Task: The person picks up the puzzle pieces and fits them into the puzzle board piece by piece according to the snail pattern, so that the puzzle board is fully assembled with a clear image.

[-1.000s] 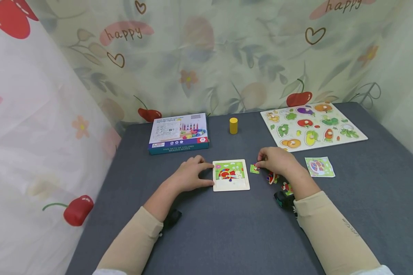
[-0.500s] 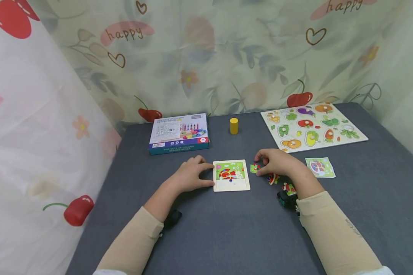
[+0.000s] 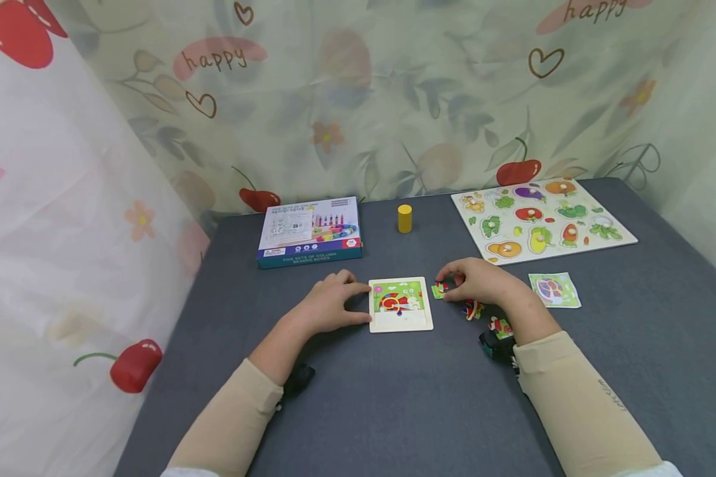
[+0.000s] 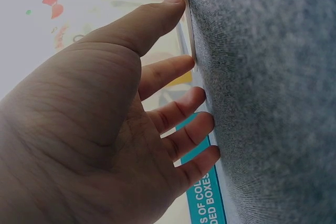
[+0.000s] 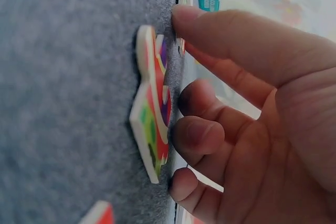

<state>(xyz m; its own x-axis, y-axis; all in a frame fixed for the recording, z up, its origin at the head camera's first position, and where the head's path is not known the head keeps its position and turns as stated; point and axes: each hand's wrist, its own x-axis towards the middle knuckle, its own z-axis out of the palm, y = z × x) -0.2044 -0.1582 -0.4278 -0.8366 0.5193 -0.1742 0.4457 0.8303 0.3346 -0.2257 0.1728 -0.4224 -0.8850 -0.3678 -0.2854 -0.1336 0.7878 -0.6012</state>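
Note:
A square puzzle frame [image 3: 401, 322] with a pale rim lies flat on the table, its upper part filled with green and red picture pieces and its lower part pale. My left hand [image 3: 329, 303] touches its left edge with thumb and index fingertips, the fingers fairly straight in the left wrist view. To the right of the frame, my right hand [image 3: 480, 281] pinches a small green and red puzzle piece [image 3: 438, 291] low at the table, partly hidden by the fingers. Beneath that hand lies a loose puzzle piece [image 5: 152, 108], with another puzzle piece [image 3: 500, 326] nearer the wrist.
A flat box [image 3: 310, 228] and a yellow cylinder [image 3: 404, 218] stand at the back of the grey table [image 3: 394, 411]. A vegetable puzzle board [image 3: 549, 248] lies at the back right. Nearer sits a small picture card [image 3: 555, 290]. Patterned cloth hangs behind and beside the table.
My right hand has shifted its fingers on the small puzzle piece and moved it slightly left, towards the frame. The left hand stays at the frame's edge.

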